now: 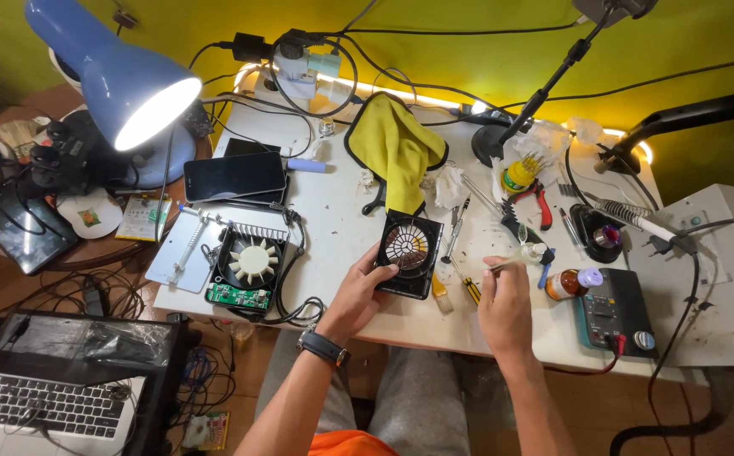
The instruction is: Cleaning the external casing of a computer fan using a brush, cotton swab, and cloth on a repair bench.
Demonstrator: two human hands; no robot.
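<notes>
Left hand [357, 291] grips the black fan cover [409, 253] near the table's [342, 211] front edge, right hand [505, 306] pinches a thin tool [511, 263]; keep cover steady w/ left, work tool tip gently betw. the grille slots.

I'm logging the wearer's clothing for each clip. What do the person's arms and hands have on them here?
Both forearms are bare, no sleeves or gloves. The left hand has a dark wristwatch with a dark strap at the wrist. The right hand wears nothing visible.
</notes>
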